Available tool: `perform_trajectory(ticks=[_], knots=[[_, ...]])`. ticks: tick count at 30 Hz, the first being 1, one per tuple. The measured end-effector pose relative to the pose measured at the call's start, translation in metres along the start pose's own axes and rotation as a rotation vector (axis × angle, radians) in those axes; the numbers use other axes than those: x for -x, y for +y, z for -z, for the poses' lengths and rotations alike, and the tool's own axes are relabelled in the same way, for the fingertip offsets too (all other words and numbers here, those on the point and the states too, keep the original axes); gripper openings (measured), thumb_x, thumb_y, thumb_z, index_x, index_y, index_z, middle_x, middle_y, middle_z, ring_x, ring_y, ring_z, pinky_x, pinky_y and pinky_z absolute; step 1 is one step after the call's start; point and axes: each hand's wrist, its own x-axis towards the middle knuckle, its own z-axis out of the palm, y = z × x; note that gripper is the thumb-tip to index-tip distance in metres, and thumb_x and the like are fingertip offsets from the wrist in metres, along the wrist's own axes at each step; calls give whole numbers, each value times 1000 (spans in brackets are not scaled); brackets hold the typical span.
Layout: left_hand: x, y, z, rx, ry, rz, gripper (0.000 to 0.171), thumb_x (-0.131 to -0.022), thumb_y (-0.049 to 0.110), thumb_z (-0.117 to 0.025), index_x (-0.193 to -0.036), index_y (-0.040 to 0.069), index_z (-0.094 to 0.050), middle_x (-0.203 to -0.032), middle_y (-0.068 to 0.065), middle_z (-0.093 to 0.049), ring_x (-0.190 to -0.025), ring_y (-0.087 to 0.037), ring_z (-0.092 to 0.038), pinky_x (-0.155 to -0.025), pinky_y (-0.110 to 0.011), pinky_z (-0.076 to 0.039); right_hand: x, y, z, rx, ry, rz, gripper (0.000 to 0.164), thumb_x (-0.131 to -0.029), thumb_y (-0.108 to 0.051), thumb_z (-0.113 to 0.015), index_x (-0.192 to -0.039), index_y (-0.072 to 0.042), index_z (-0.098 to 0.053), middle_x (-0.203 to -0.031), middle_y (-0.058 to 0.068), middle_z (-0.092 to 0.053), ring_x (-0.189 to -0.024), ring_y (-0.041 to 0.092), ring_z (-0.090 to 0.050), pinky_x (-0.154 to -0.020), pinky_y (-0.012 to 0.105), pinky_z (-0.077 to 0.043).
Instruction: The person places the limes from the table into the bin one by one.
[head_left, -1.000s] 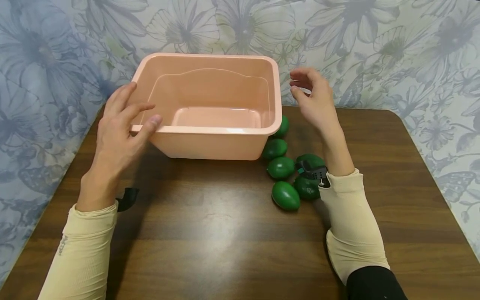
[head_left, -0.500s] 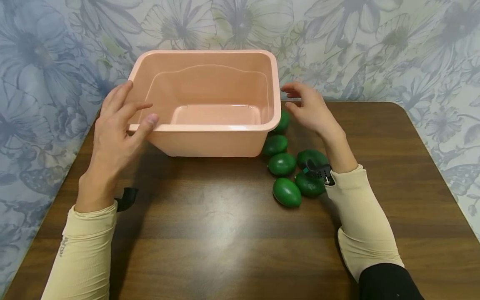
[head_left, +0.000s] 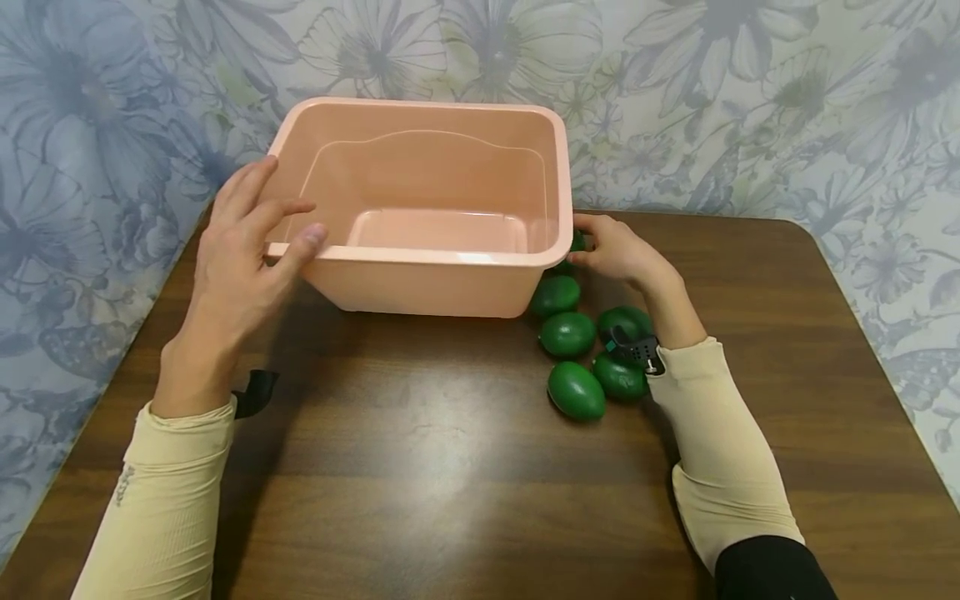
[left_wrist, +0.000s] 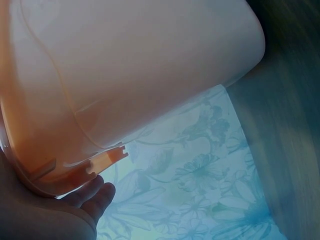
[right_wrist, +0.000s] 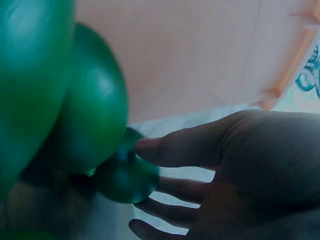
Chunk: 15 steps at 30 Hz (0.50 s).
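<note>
1. Target position: the far green oval object (right_wrist: pixel 125 177) sits on the wooden table (head_left: pixel 420 467), at the right side of the pink bin (head_left: pixel 420 287).
2. Right hand (head_left: pixel 618 250): located at the far object. Thumb and fingers are extended and spread apart about it, thumb on the near side; whether they press on it cannot be told.
3. Left hand (head_left: pixel 240 246): rests on the bin's front-left rim corner, fingers spread and loose.
4. Obstruction, left: the bin wall stands just beside the far object, and the rim partly covers it in the head view.
5. Obstruction, near side: the second green object (head_left: pixel 557 296) and third green object (head_left: pixel 567 335) lie in line with it.
6. Adjacent items: the front green object (head_left: pixel 576 392) lies nearest the person; two darker green objects (head_left: pixel 621 379) lie partly under the black wrist mount (head_left: pixel 636 350).
7. Background: a floral wall (head_left: pixel 750 125) stands behind the table.
</note>
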Motion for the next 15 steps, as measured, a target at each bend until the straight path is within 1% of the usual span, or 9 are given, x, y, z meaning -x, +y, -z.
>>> perform_trajectory(ticks=[2, 3, 4, 5, 7, 8, 10, 12, 15], knots=[[0, 1, 1, -5, -4, 7, 60, -97, 57, -67, -123, 5, -77, -166, -6, -44, -158, -21, -30, -127, -56, -24, -2, 4, -1, -40, -27, 0, 63, -100, -3, -65, -160, -6, -43, -155, 21, -50, -126, 43, -55, -104, 54, -48], [0, 1, 1, -6, -5, 11, 59, -97, 57, -67, -123, 5, -77, -166, -6, -44, -158, -21, -30, -127, -56, -23, -3, 6, -1, -66, -38, 4, 65, -100, -1, -65, -161, -6, -42, -157, 21, -49, -132, 44, -54, -107, 55, -47], [0, 1, 1, -7, -7, 14, 59, -97, 57, -67, -123, 5, -77, -167, -6, -44, -158, -22, -30, -127, -56, -23, -4, 8, -2, -100, -47, 6, 67, -99, 2, -65, -161, -6, -40, -165, 19, -41, -144, 43, -46, -114, 58, -42], [0, 1, 1, -8, -9, 18, 59, -97, 57, -67, -123, 5, -77, -167, -6, -43, -158, -21, -30, -128, -56, -23, -5, 11, -2, -131, -54, 10, 70, -98, 4, -65, -162, -5, -39, -166, 19, -39, -150, 43, -40, -118, 59, -39], [1, 1, 0, -7, -10, 21, 59, -97, 57, -67, -123, 5, -77, -167, -5, -43, -158, -21, -29, -128, -56, -23, -7, 15, -3, -178, -63, 16, 73, -96, 7, -67, -162, -4, -37, -166, 18, -39, -152, 42, -38, -119, 59, -37], [1, 1, 0, -7, -9, 22, 59, -97, 57, -67, -123, 5, -77, -167, -5, -43, -158, -22, -30, -127, -56, -23, -7, 17, -3, -187, -65, 18, 74, -95, 7, -68, -162, -4, -38, -165, 18, -40, -151, 41, -40, -118, 58, -39], [1, 1, 1, -8, -7, 17, 60, -97, 58, -66, -123, 5, -77, -167, -6, -44, -158, -22, -30, -127, -56, -24, -8, 19, -3, -189, -60, 19, 74, -94, 7, -71, -160, -4, -40, -160, 18, -46, -142, 40, -48, -112, 53, -45], [0, 1, 1, -9, -5, 11, 60, -97, 58, -66, -122, 4, -77, -166, -6, -44, -158, -22, -30, -127, -56, -24, -9, 19, -4, -180, -49, 16, 72, -92, 6, -73, -157, -4, -44, -151, 19, -52, -128, 37, -55, -101, 44, -50], [0, 0, 0, -8, -6, 9, 60, -97, 58, -66, -121, 4, -77, -166, -6, -44, -157, -22, -31, -127, -55, -25, -9, 20, -5, -168, -25, 9, 68, -89, 6, -76, -151, -2, -49, -138, 19, -58, -111, 34, -57, -86, 30, -50]])
